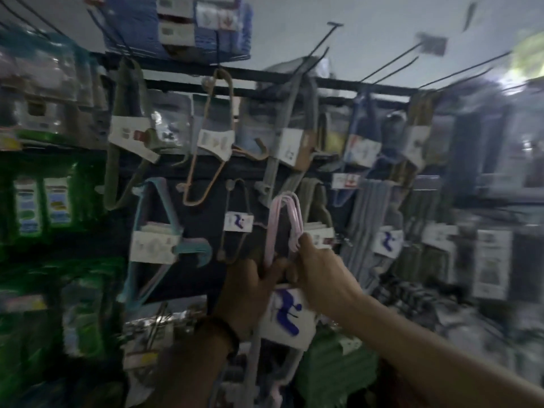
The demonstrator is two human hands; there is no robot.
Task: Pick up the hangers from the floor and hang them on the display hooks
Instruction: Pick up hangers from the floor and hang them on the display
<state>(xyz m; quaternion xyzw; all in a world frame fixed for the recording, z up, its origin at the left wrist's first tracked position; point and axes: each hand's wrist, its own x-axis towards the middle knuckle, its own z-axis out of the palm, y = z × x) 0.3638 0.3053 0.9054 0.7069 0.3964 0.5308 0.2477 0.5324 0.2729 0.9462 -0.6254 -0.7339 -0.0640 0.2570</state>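
Note:
I hold a bundle of pink hangers up against the display wall, its hook ends pointing upward. A white card with a blue figure wraps the bundle lower down. My left hand grips the bundle from the left, just above the card. My right hand pinches the pink hooks near their base. Long black display hooks stick out from the dark rail above. The picture is blurred.
Other hanger packs hang around the bundle: olive, peach, teal, grey and blue. Green packaged goods fill the shelves at left. More packs hang at right.

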